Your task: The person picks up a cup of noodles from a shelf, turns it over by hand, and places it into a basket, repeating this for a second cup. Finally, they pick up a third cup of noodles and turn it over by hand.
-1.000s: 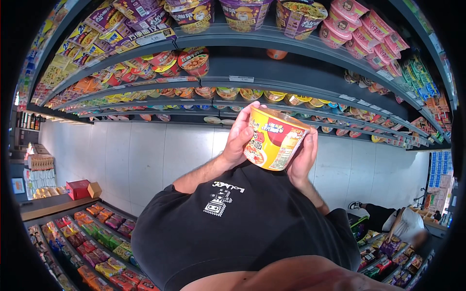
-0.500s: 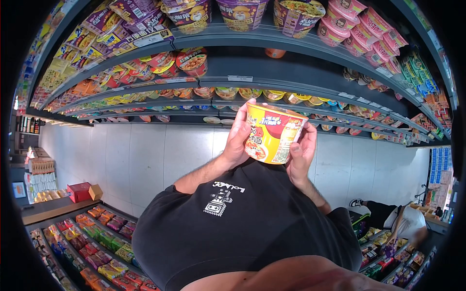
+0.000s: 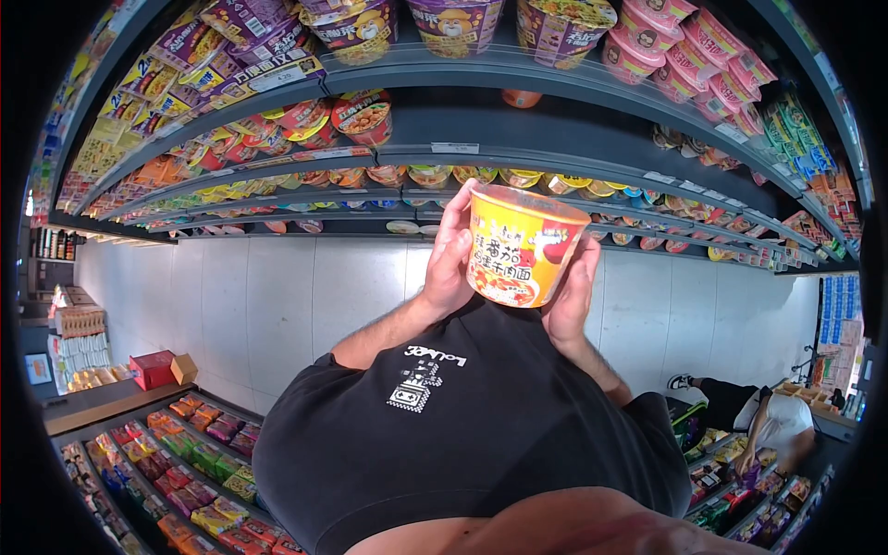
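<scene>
A yellow and red instant noodle bucket (image 3: 518, 248) with Chinese lettering is held up in front of my black shirt, its printed side facing me and slightly tilted. My left hand (image 3: 450, 257) grips its left side, fingers wrapped behind the rim. On the opposite side my right hand (image 3: 572, 294) is closed against the wall, thumb near the lower part. The fingertips behind the bucket are hidden. Beyond the hands stands a dark shelf (image 3: 536, 129) with noodle tubs, among them a red bowl (image 3: 363, 117) and purple buckets (image 3: 455, 23).
Pink tubs (image 3: 638, 42) are stacked at the upper right. Pale tiled floor (image 3: 351, 277) lies between the shelves. Behind me, lower shelves hold colourful packets (image 3: 199, 453). A person in a white top (image 3: 786, 425) is at the lower right, and a red box (image 3: 151, 369) sits at the left.
Between my hands the noodle bucket has turned, so its large lettering and food picture now face me more and the side text has gone out of sight. My hands stay almost in place.
</scene>
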Action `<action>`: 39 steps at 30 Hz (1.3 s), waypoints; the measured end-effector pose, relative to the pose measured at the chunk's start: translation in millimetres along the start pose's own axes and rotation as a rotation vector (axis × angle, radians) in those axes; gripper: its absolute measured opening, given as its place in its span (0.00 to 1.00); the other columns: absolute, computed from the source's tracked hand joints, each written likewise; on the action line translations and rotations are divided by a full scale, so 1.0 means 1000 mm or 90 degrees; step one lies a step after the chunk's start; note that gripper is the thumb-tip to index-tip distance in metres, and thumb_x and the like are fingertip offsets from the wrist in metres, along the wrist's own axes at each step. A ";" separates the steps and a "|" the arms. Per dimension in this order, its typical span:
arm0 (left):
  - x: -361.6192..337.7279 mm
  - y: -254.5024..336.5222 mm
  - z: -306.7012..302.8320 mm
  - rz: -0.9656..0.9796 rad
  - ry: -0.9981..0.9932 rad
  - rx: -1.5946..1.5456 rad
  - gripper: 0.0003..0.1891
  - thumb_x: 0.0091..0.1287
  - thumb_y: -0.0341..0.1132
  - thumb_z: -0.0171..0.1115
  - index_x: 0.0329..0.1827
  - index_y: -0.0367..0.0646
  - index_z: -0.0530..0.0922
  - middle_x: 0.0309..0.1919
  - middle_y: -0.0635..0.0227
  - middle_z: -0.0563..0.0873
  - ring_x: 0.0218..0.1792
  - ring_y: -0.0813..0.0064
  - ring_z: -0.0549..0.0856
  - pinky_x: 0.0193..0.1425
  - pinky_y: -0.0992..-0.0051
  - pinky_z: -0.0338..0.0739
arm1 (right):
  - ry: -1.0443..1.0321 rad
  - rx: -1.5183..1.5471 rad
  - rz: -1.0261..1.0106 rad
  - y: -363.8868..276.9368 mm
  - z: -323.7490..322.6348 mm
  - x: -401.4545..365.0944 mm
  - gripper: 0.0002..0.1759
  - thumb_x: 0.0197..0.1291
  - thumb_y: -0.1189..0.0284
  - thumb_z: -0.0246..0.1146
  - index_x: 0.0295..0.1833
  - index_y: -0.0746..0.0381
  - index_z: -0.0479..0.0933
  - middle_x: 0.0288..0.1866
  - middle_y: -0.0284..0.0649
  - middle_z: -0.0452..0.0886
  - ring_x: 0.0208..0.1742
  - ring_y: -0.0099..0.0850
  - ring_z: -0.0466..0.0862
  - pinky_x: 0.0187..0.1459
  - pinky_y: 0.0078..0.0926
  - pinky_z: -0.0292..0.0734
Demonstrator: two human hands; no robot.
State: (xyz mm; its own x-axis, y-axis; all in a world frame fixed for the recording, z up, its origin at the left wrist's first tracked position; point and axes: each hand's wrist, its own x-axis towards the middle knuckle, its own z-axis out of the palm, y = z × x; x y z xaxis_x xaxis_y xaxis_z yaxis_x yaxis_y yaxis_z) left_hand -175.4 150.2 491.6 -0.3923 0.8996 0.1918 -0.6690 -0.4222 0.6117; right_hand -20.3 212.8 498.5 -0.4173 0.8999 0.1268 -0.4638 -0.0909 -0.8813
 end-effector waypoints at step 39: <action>0.000 -0.002 0.000 0.080 -0.033 0.258 0.49 0.70 0.57 0.64 0.82 0.42 0.45 0.71 0.59 0.65 0.72 0.68 0.64 0.77 0.66 0.57 | 0.024 0.142 0.100 0.010 -0.012 -0.003 0.32 0.79 0.50 0.44 0.77 0.58 0.56 0.71 0.40 0.72 0.69 0.31 0.76 0.70 0.35 0.71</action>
State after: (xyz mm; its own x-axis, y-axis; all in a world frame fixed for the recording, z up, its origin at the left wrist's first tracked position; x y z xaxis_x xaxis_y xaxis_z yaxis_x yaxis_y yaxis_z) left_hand -174.0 150.7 490.0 -0.4158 0.8527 0.3162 -0.3121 -0.4604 0.8310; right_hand -14.0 214.1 483.8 -0.4703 0.8822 -0.0233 -0.5582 -0.3179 -0.7664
